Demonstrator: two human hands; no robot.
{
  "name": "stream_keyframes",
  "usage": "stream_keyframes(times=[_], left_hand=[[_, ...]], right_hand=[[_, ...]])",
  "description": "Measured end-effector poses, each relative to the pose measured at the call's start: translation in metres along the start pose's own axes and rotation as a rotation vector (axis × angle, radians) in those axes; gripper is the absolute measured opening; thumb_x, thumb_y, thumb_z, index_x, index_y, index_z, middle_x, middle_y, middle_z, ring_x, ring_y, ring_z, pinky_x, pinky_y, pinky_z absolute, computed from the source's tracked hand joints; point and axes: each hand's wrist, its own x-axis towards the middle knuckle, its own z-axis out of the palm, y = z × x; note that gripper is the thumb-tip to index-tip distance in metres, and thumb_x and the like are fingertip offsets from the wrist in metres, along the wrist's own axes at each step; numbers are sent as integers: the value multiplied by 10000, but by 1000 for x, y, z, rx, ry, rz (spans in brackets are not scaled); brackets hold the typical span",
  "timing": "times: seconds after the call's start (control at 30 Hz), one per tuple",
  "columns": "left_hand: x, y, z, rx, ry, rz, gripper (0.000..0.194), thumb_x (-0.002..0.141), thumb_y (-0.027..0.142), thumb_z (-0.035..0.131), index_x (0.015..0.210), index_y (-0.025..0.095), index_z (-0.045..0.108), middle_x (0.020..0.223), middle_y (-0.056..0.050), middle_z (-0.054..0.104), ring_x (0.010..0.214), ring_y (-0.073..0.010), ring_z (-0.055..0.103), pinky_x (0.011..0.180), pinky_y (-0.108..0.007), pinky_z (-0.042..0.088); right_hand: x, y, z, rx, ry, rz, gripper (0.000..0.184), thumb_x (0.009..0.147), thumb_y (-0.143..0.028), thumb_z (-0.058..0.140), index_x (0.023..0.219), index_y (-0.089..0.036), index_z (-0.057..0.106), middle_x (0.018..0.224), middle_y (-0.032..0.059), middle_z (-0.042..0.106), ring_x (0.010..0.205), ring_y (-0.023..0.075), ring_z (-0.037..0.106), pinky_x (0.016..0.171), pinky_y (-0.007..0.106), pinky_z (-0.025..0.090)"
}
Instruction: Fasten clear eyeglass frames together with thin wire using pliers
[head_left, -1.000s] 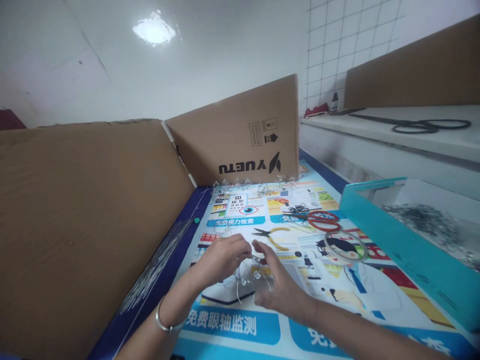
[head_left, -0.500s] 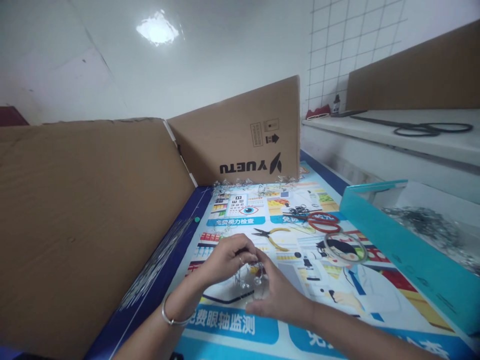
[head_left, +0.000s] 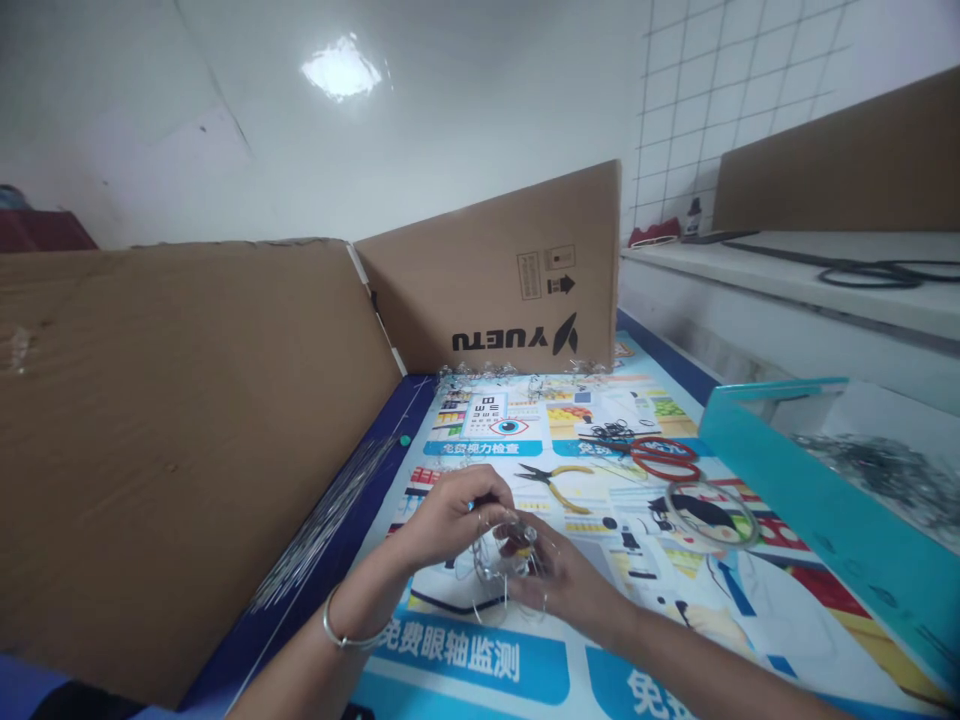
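Note:
My left hand (head_left: pixel 448 515), with a silver bangle on its wrist, and my right hand (head_left: pixel 568 578) meet over the printed table mat (head_left: pixel 675 600). Between their fingertips sits a small tangle of thin wire with clear beads (head_left: pixel 504 550). Both hands pinch this piece, the left from above, the right from below and the side. Loose wire ends trail down onto the mat.
Yellow-handled pliers (head_left: pixel 556 480) lie just beyond my hands, red-handled scissors (head_left: pixel 660 455) and a tape roll (head_left: pixel 711 498) further right. A teal tray (head_left: pixel 795 500) of metal parts stands at right. Cardboard panels (head_left: pixel 187 420) wall the left and back. Thin wires (head_left: pixel 322 525) lie along the left panel.
The view has shifted slightly right and down. My right hand has turned under the wire piece and both hands closed tighter round it.

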Motion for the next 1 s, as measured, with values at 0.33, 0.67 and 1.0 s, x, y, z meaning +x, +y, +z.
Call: stream_keyframes(times=[0.33,0.67,1.0], left_hand=[[-3,8,4,-66,-61,6,195,869,296,559,760,139,597,723,-29,590,669,-115,542,643,-220,414],[0,8,3,101,-40,-29,81,830,130,559,764,154,598,737,-18,611,706,-123,561,657,-217,414],[2,-8,-1,226,-28,-92,114,790,57,578,769,165,610,773,-5,630,752,-126,578,684,-211,408]], right_hand=[[6,-13,13,-22,148,10,247,748,-435,629,733,-191,595,715,25,567,691,188,503,655,323,409],[17,5,6,30,194,57,229,648,-383,687,710,-176,613,668,21,583,655,181,538,618,308,423],[7,-2,-21,-165,246,-24,614,756,-538,594,1273,-239,451,1299,93,477,1201,283,414,972,412,343]])
